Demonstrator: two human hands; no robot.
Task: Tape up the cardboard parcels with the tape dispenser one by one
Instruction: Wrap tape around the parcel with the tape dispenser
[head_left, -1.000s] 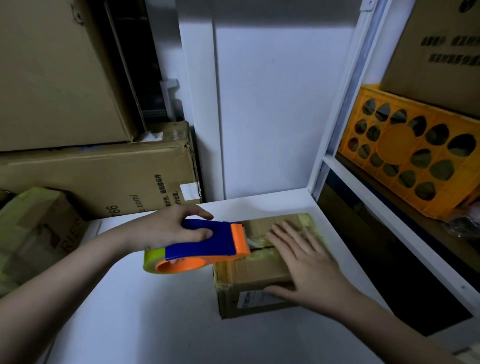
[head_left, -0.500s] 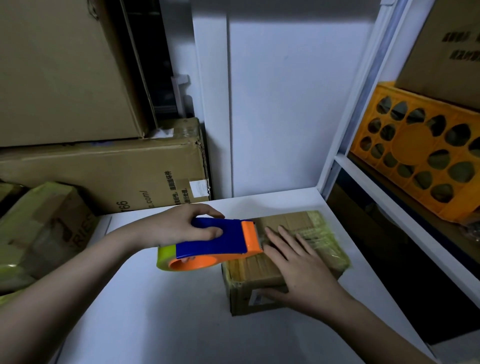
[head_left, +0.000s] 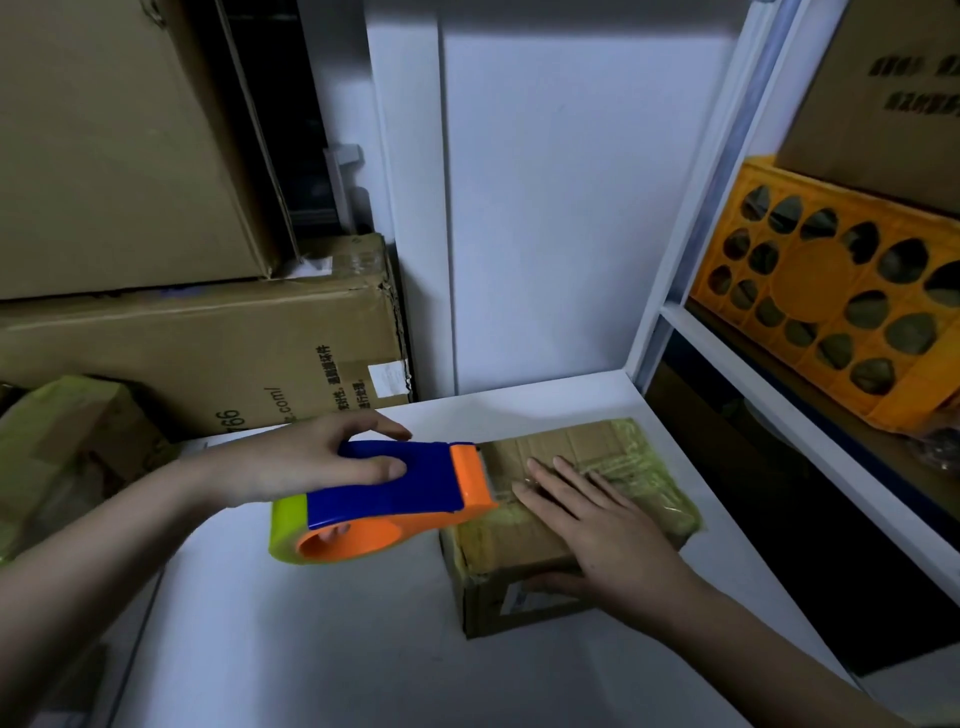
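Note:
A small cardboard parcel (head_left: 582, 452), partly wrapped in yellowish tape, lies on the white table (head_left: 311, 649) at centre right. My left hand (head_left: 306, 462) grips the blue and orange tape dispenser (head_left: 384, 499) with its yellow-green tape roll; the orange front edge sits at the parcel's left top edge. Flat on the parcel's top lies my right hand (head_left: 597, 525), fingers straight and pointing to the far left, thumb down the near side.
Large cardboard boxes (head_left: 208, 353) are stacked at the back left. A taped parcel (head_left: 67, 447) sits at the left edge. On the right, a white shelf frame (head_left: 810, 415) holds an orange perforated crate (head_left: 841, 317) beneath another carton.
The dispenser has stayed at the parcel's left top edge. My right hand remains flat on top. The view has shifted slightly, so everything sits further right and lower.

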